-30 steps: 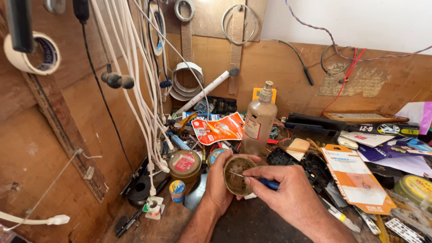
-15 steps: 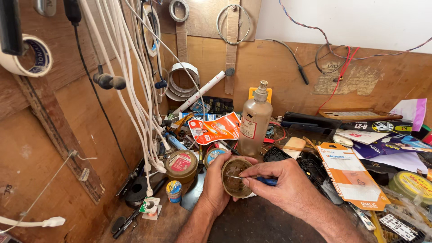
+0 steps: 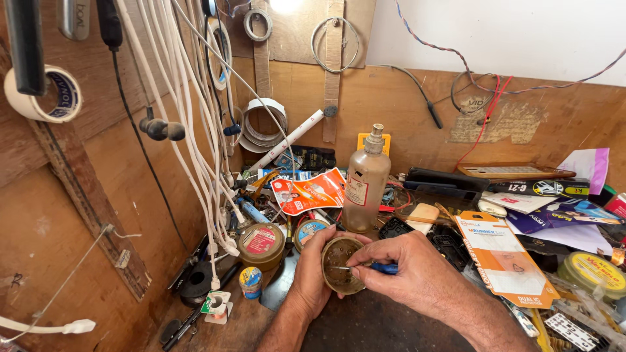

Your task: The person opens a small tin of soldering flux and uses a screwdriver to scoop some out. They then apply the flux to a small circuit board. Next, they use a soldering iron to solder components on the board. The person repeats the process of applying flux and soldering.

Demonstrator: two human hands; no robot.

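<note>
1. Our right hand [image 3: 417, 277] pinches a small blue-handled tool [image 3: 375, 267] between thumb and fingers, its thin metal tip dipped into the open round tin [image 3: 340, 264].
2. Our left hand [image 3: 312, 277] curls around that tin from the left, fingers wrapped behind it, tilting its dirty brown inside towards us just above the dark bench surface [image 3: 378, 326].
3. Against the frame half a second ago, both hands and the tin sit in nearly the same spot; the tool tip has barely shifted inside the tin.
4. Just left of the tin stand a lidded tin with a red label [image 3: 261, 244] and a smaller blue-topped tin [image 3: 310, 231].
5. Behind them stands a cloudy plastic bottle [image 3: 366, 182], upright, beside a red and white packet [image 3: 306, 192].
6. White cables [image 3: 195, 150] hang down the wooden wall at left.
7. An orange-edged blister card [image 3: 505, 261] lies to the right of our right hand.
</note>
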